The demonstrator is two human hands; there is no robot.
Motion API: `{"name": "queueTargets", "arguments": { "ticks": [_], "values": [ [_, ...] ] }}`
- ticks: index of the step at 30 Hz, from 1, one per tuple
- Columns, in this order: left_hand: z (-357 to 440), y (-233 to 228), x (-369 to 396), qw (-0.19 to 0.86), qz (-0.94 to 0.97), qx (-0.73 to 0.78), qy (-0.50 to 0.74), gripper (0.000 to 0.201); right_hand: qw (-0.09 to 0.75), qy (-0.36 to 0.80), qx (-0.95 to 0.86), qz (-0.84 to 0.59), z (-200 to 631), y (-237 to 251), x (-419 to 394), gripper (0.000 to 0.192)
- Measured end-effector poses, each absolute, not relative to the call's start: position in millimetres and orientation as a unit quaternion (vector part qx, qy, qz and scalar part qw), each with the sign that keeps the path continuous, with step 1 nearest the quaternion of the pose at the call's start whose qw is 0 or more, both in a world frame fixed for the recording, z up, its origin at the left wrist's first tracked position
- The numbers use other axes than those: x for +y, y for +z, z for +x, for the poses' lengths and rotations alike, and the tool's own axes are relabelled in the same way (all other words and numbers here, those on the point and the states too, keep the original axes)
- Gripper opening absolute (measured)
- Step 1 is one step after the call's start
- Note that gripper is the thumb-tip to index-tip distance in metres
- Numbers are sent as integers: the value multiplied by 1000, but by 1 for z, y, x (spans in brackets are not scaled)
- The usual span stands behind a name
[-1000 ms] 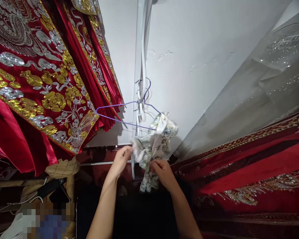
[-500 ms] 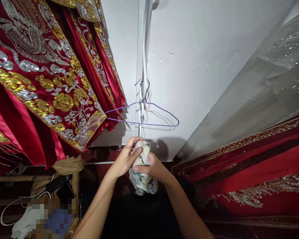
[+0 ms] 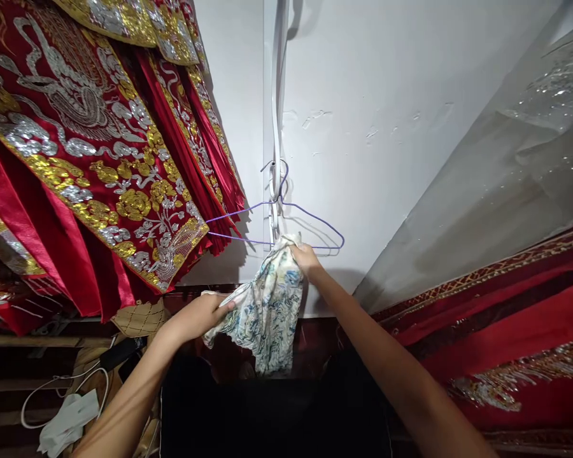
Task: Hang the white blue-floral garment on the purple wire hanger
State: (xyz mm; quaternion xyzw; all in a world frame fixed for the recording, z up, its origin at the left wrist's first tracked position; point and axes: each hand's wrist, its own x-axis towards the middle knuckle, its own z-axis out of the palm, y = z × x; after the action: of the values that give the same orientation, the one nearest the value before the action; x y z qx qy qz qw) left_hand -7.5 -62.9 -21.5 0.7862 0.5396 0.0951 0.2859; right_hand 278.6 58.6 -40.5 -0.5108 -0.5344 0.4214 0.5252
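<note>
Fingers (image 3: 302,253) of the right hand (image 3: 306,258) were closed on the top corner of a white cloth with a blue and green print (image 3: 267,305), pinching it just under the bottom wire of a purple wire hanger (image 3: 310,217). Whether cloth and wire touched could not be told. The hanger hung by its hook from a white fitting on the white wall (image 3: 386,127), at the seam where two wall panels met.

Below and to the left of the hanger, the left hand (image 3: 201,314) gripped the cloth's lower left edge, its fingers curled round the fabric, so that the cloth was stretched slantwise between the two hands while its free lower part drooped beneath the hanger.

Left of the hanger hung red robes with gold and silver embroidery (image 3: 90,159), their folded hems reaching almost to the hanger's left tip. Right of the hanger a sheer grey fabric with sparkling thread (image 3: 506,165) slanted across the wall, with more red embroidered cloth (image 3: 496,337) under it. Far below and left of the hanger lay a tan quilted piece (image 3: 141,318), a white cable (image 3: 52,394) and a crumpled white rag (image 3: 67,423).
</note>
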Motion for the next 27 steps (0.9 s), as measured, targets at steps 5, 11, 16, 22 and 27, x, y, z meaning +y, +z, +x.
{"name": "queueTargets", "arguments": {
  "ticks": [5, 11, 16, 22, 27],
  "values": [
    [-28, -12, -44, 280, 802, 519, 92, 44, 538, 391, -536, -520, 327, -41, 38, 25],
    [-13, 24, -23, 152, 836, 480, 218, 38, 534, 301, -593, -522, 368, -4, 18, 19],
    [19, 50, -18, 103, 853, 420, 291, 26, 497, 346, -612, -509, 356, 3, 2, 16],
    [38, 58, 6, 76, 817, 408, 400, 39, 440, 355, -706, -428, 329, 11, -37, 37],
    [22, 62, 19, 36, 829, 418, 371, 43, 577, 305, -573, -496, 357, 34, -45, 91]
  ]
}}
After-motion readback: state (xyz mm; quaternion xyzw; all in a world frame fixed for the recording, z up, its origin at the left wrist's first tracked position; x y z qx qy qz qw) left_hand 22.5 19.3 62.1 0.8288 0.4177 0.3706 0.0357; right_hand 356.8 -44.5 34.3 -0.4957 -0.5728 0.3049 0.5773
